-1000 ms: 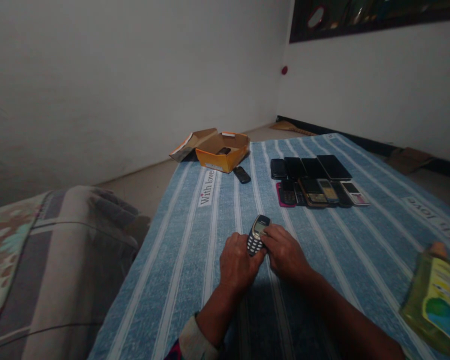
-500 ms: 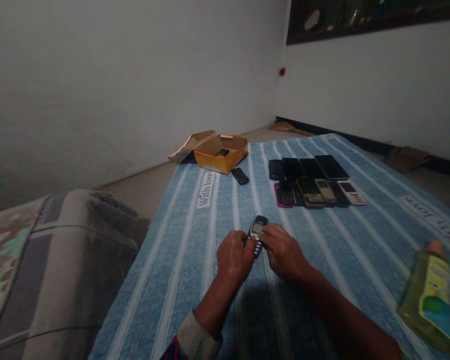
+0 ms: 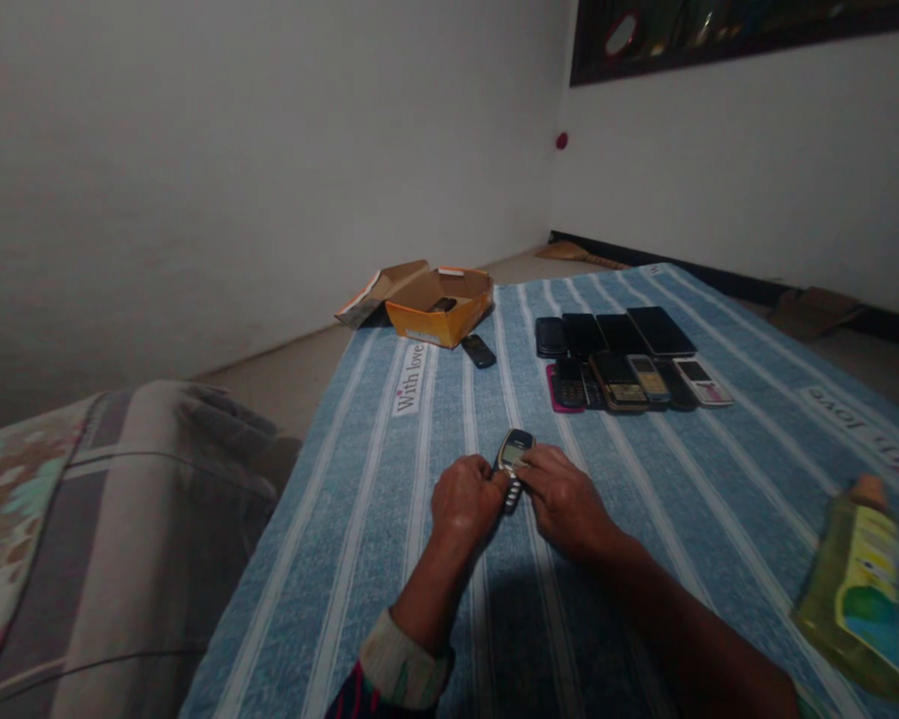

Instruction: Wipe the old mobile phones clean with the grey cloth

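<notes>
A small dark keypad phone (image 3: 519, 439) with a pale screen and light keys is held slightly tilted above the striped cloth, at the middle of the view. My left hand (image 3: 465, 504) is closed around its left side, thumb lying over the keys. At the right edge, my right hand (image 3: 565, 497) is closed with its fingertips pressed on the phone beside the screen. A pale spot shows by those fingertips, too small to make out. The lower back of the phone is hidden by my hands.
Several phones (image 3: 620, 381) lie in two rows at the right. An open orange box (image 3: 439, 328) holds a dark phone, with another dark phone (image 3: 478, 352) beside it. A yellow-green bottle (image 3: 854, 589) lies at the right on the blue striped cloth (image 3: 360, 539).
Both hands keep hold of the phone in nearly the same place. The right fingers have shifted only slightly over its face, and the whole view has moved a little.
</notes>
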Motion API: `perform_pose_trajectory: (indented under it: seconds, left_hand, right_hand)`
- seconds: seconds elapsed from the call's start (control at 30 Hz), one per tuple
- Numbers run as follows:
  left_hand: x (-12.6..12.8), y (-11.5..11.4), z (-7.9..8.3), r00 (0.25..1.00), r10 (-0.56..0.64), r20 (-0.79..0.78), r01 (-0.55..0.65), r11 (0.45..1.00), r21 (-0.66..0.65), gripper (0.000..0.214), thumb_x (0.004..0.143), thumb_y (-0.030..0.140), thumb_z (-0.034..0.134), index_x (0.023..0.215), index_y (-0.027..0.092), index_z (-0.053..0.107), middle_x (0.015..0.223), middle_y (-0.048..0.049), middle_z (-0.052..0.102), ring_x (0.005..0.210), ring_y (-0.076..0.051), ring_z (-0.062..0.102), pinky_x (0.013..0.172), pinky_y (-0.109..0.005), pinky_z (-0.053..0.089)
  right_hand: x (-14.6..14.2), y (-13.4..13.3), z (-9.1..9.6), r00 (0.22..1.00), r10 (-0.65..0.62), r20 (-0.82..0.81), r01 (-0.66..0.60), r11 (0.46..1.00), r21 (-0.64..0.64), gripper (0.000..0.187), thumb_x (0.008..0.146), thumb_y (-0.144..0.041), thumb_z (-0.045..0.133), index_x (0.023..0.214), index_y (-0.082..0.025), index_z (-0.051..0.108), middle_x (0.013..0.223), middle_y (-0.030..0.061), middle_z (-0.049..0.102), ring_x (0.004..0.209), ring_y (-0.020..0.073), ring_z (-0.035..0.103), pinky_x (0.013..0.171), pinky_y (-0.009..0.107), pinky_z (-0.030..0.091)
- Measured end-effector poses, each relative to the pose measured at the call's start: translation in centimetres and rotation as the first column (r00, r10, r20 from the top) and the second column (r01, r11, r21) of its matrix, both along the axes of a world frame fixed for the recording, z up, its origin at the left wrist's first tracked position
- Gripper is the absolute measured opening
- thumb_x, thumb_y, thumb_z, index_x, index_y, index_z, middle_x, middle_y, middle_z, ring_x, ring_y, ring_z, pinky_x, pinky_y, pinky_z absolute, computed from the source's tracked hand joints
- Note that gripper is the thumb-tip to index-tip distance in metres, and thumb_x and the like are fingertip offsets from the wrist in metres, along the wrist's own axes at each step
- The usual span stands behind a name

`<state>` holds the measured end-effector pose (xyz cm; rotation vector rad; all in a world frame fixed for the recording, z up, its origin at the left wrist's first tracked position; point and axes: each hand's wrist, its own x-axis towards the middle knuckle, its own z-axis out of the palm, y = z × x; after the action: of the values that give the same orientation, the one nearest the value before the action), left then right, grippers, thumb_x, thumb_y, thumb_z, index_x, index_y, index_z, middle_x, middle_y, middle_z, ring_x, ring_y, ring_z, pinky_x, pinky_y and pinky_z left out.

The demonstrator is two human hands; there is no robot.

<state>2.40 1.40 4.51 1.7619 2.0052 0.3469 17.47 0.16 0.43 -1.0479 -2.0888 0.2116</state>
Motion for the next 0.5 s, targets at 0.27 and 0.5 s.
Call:
perform_pose_trajectory:
  seconds: [0.27,0.5]
  left_hand:
    - [0.1,-0.1,0.0,0.998,-0.015,-0.064,0.017,0.999,0.036,0.026,0.083,0.037,0.054,0.071,0.018,0.067,0.074,-0.0069,0.07,0.071,-0.02,0.064,0.057,-0.028,0.032]
    - [0.1,-0.1,0.2,0.996,-0.035,-0.077,0.037,0.999,0.029,0.028,0.083,0.039,0.057,0.068,0.018,0.065,0.069,-0.0059,0.068,0.067,-0.019,0.062,0.056,-0.028,0.03]
  right_hand:
    - [0.1,0.1,-0.3,0.996,-0.013,-0.093,0.012,1.0,-0.008,0.042,0.077,0.003,0.044,0.101,-0.019,0.07,0.097,0.0099,0.067,0.096,0.0234,0.058,0.085,0.039,0.054]
    - [0.3,0.5,-1.1,0.984,-0.04,-0.175,0.038,0.999,-0.018,0.039,0.079,0.0,0.046,0.1,-0.02,0.072,0.098,0.0098,0.069,0.096,0.0229,0.062,0.086,0.041,0.055]
